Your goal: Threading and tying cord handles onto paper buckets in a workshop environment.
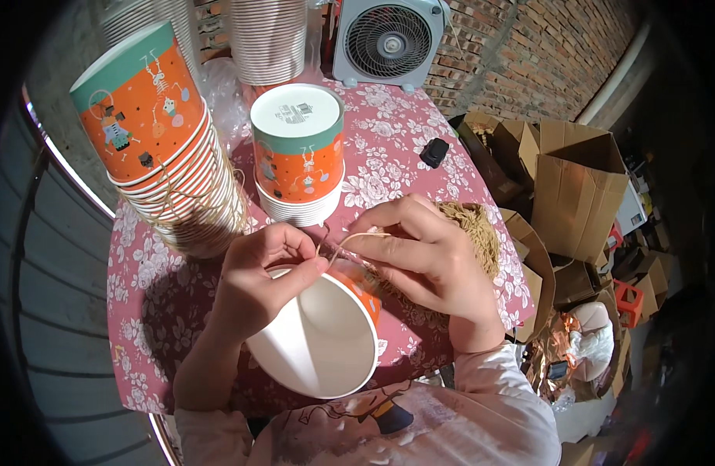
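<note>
We see two stacks of orange paper cups beyond our fingers. Our left hand and right hand each pinch one tan string above one open cup. One bundle of strings lies rightward on the floral desk; one fan, brick wall behind.

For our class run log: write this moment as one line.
left hand: pinches string | right hand: pinches string | paper cup: between hands, mouth toward camera
</note>
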